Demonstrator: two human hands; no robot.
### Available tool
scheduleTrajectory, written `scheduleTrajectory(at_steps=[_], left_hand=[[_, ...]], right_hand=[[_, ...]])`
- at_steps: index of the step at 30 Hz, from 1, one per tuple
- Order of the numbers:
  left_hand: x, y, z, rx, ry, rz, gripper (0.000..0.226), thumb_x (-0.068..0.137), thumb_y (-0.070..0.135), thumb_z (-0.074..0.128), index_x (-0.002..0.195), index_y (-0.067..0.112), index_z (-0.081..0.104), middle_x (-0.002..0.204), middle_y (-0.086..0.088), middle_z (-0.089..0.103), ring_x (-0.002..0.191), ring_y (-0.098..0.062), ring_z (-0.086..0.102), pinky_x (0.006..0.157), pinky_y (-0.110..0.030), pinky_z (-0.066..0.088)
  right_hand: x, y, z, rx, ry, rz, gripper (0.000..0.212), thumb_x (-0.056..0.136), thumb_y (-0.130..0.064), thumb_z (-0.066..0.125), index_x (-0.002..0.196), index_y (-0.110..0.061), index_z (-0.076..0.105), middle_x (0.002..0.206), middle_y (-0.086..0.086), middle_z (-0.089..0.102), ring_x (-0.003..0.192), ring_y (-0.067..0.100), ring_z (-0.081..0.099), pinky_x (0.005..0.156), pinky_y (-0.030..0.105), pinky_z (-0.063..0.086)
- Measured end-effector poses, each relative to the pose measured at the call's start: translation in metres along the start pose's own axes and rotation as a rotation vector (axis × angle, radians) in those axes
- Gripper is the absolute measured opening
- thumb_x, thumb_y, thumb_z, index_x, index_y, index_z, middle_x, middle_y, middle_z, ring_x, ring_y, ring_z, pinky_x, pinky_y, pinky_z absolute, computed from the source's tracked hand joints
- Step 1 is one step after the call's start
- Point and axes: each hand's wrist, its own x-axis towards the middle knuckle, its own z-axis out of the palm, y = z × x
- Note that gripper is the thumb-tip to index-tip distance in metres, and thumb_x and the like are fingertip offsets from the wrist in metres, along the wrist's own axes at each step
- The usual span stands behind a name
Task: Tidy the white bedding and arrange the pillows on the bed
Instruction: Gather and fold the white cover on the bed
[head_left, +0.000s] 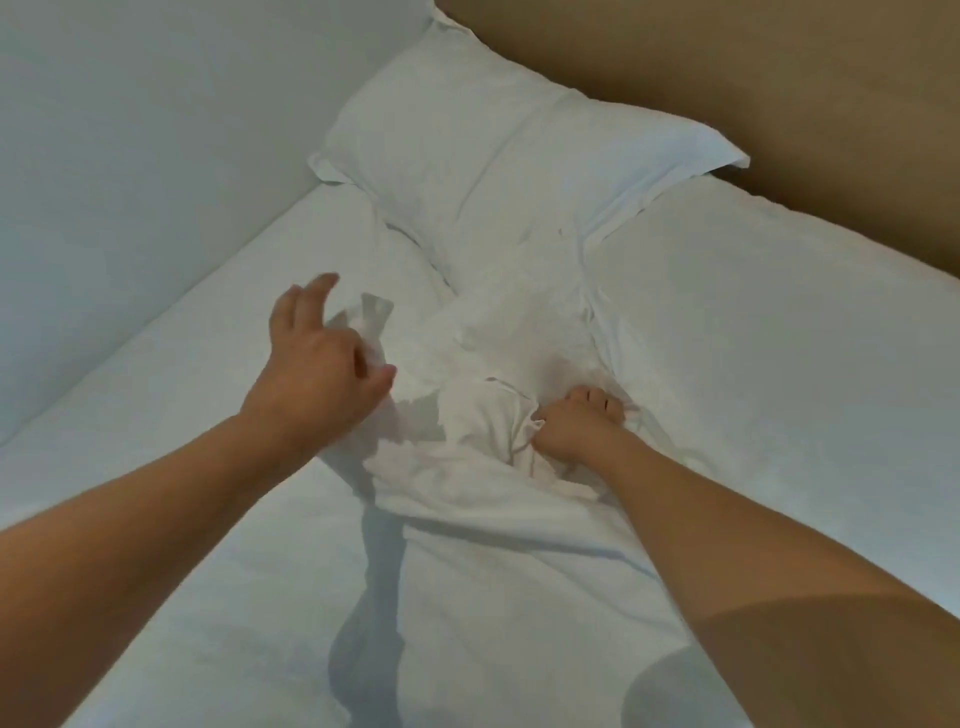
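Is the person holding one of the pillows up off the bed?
No, the pillow lies flat by the headboard, while the right hand grips bunched sheet and the left hand holds a fold of it.

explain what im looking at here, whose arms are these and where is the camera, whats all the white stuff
There is no machine here. A person wears a camera on the head, so the single picture looks forward and down along their own two bare arms.

Below them is a bed covered in white bedding. One pillow lies in the corner, against a pale wall and a tan headboard. A second pillow lies to its right.

The right hand is closed in a fist round a bunched fold of the cloth. The left hand is raised above the bed with a piece of white cloth at its fingers; whether it truly grips it is hard to tell.
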Motion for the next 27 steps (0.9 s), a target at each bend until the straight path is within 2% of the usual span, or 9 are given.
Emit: scheduleTrajectory(at_steps=[3,5,8,11,14,17,20,23,27], left_hand=[[0.003,-0.012,0.017,-0.401,-0.002,-0.573,0.066,0.076,0.014,0.066,0.131,0.003,0.031,0.128,-0.022,0.046,0.114,-0.042,0.051,0.09,-0.045,0.046],[-0.007,-0.009,0.024,-0.792,-0.075,-0.691,0.06,0.06,0.013,0.067,0.116,0.001,0.05,0.104,-0.015,0.064,0.097,-0.036,0.062,0.083,-0.041,0.054],[-0.033,0.014,-0.008,-1.228,-0.054,-0.487,0.031,0.06,0.012,0.059,0.09,0.006,0.064,0.086,-0.013,0.069,0.084,-0.032,0.067,0.071,-0.036,0.052],[-0.067,0.02,-0.067,-1.337,-0.13,-0.146,0.031,0.061,0.014,0.057,0.091,0.011,0.068,0.084,-0.01,0.069,0.075,-0.024,0.066,0.065,-0.035,0.05],[-0.095,0.001,-0.125,-1.207,-0.228,0.074,0.032,0.059,0.024,0.064,0.089,0.023,0.075,0.122,0.004,0.061,0.108,-0.02,0.061,0.087,-0.039,0.049],[-0.126,-0.016,-0.171,-1.062,-0.491,0.151,0.045,0.061,0.027,0.059,0.101,0.037,0.076,0.147,0.036,0.023,0.139,-0.001,0.028,0.113,-0.034,0.028],[-0.159,-0.034,-0.176,-0.538,-0.369,0.372,0.061,0.077,0.039,0.058,0.131,0.062,0.042,0.157,0.026,-0.001,0.147,-0.005,0.003,0.12,-0.039,0.008],[-0.184,-0.033,-0.158,-0.125,0.046,0.42,0.076,0.081,0.074,0.049,0.142,0.039,0.02,0.16,0.009,0.006,0.148,-0.007,0.001,0.121,-0.044,-0.004],[-0.196,-0.04,-0.134,-0.219,0.082,0.352,0.05,0.088,0.054,0.05,0.132,0.032,0.048,0.138,0.009,0.049,0.134,-0.012,0.04,0.122,-0.046,0.005]], right_hand=[[-0.014,-0.002,-0.043,0.583,-0.135,0.006,0.03,0.09,-0.026,0.056,0.116,-0.01,0.056,0.115,0.013,0.058,0.094,0.028,0.055,0.076,0.03,0.045],[-0.026,-0.002,-0.078,0.822,-0.143,0.011,0.021,0.083,-0.022,0.067,0.099,-0.008,0.062,0.091,0.016,0.061,0.072,0.025,0.05,0.064,0.024,0.041],[-0.054,-0.009,-0.129,0.971,-0.099,-0.109,0.014,0.073,-0.011,0.071,0.07,-0.012,0.057,0.078,0.02,0.058,0.075,0.024,0.04,0.067,0.032,0.031],[-0.101,-0.031,-0.169,0.988,-0.096,-0.285,0.043,0.087,0.003,0.059,0.057,-0.021,0.038,0.056,-0.002,0.041,0.056,0.014,0.038,0.055,0.028,0.026],[-0.164,-0.063,-0.201,0.949,-0.075,-0.42,0.043,0.089,0.002,0.055,0.061,-0.022,0.033,0.054,-0.006,0.039,0.05,0.01,0.036,0.05,0.023,0.026],[-0.228,-0.091,-0.222,0.834,0.005,-0.501,0.04,0.087,-0.001,0.06,0.066,-0.022,0.033,0.06,-0.004,0.042,0.054,0.01,0.038,0.053,0.023,0.03],[-0.293,-0.119,-0.226,0.686,0.02,-0.536,0.037,0.086,-0.004,0.059,0.07,-0.023,0.031,0.067,-0.002,0.04,0.055,0.011,0.036,0.049,0.021,0.03],[-0.335,-0.136,-0.218,0.607,0.059,-0.532,0.035,0.086,-0.005,0.057,0.073,-0.023,0.03,0.069,-0.001,0.039,0.055,0.012,0.033,0.046,0.021,0.027],[-0.36,-0.14,-0.195,0.607,0.046,-0.486,0.029,0.087,-0.011,0.06,0.079,-0.023,0.035,0.076,0.002,0.044,0.062,0.015,0.038,0.053,0.026,0.032]])
